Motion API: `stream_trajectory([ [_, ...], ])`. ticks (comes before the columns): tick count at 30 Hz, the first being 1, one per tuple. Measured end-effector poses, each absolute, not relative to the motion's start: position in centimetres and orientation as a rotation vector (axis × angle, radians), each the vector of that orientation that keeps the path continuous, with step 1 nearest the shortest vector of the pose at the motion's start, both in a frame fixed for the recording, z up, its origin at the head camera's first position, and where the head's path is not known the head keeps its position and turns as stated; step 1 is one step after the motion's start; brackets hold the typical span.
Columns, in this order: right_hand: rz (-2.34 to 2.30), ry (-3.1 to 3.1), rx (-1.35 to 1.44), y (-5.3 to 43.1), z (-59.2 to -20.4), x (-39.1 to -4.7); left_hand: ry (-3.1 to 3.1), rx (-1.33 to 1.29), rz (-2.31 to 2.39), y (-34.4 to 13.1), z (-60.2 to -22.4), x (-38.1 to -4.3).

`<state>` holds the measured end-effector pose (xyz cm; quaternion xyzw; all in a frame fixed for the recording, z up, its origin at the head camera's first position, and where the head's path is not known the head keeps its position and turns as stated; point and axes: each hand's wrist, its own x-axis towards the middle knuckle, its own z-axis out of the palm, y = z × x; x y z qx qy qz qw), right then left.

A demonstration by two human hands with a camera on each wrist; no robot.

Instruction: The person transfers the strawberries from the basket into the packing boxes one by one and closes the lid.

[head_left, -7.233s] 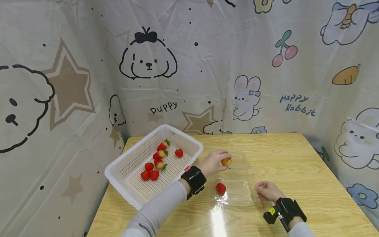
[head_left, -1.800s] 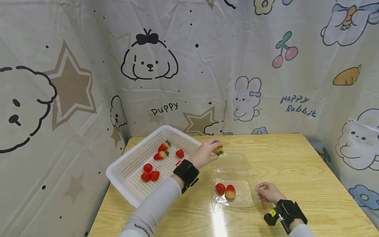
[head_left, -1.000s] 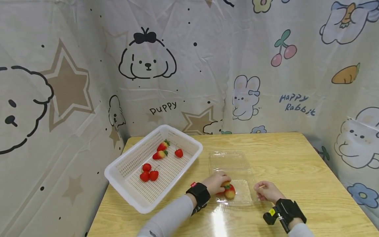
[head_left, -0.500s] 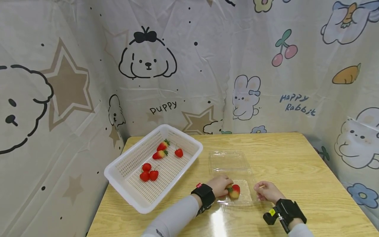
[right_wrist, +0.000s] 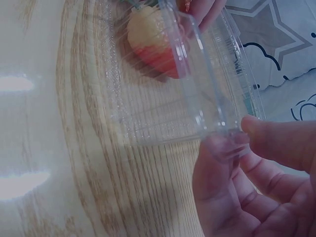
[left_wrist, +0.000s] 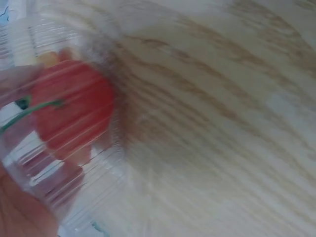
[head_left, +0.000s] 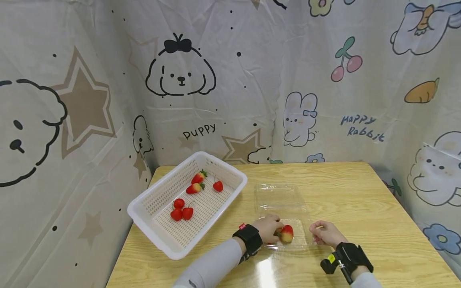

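My left hand (head_left: 268, 229) reaches down into the base of a clear plastic clamshell box (head_left: 299, 232), fingers curled around a strawberry that is mostly hidden beneath them. Right of those fingers lies another red-and-yellow strawberry (head_left: 287, 234), also seen through the box wall in the right wrist view. A red cherry (left_wrist: 74, 111) with a green stem shows through the box side in the left wrist view; from the head it is nearly covered by the hand. Thumb and fingers of my right hand (head_left: 327, 233) pinch the box's right edge.
A white perforated basket (head_left: 211, 218) stands at the left, holding two strawberries (head_left: 195, 188) and several cherries (head_left: 187, 213). The box's hinged lid (head_left: 278, 196) lies folded back behind its base on the wooden table (head_left: 342, 192). Printed curtains (head_left: 230, 100) surround the table.
My left hand has carried a strawberry from beside the basket down into the box. The strawberry lying there has shifted right. My right hand keeps its place on the box edge.
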<state>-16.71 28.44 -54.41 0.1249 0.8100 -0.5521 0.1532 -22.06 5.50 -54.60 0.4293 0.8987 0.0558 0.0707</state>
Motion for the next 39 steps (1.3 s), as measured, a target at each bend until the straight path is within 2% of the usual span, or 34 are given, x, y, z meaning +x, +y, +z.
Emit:
stream_trajectory([
  [6,-1.591,2.322,0.343,28.5,-54.4,-16.6,2.604,1.297,0.273,5.0,-52.5,-22.5],
  [12,-1.586,2.32,0.321,28.5,-54.5,-16.7,2.699,1.376,0.502,3.2,-47.6,-24.1],
  [17,-1.574,2.332,0.316,28.6,-54.5,-16.7,2.945,1.319,0.676,0.5,-43.2,-26.0],
  [21,-1.57,2.331,0.31,28.5,-54.4,-16.7,3.117,1.221,0.757,-2.2,-41.6,-27.7],
  [26,-1.574,2.324,0.319,28.6,-54.6,-16.8,3.181,0.943,0.807,-5.9,-42.1,-29.8],
  [31,-1.58,2.322,0.298,28.6,-54.6,-16.7,3.194,0.628,0.82,-10.4,-44.6,-31.8],
  [39,-1.627,2.283,0.197,29.1,-54.7,-16.8,3.128,-0.09,0.677,-17.3,-49.0,-32.2],
])
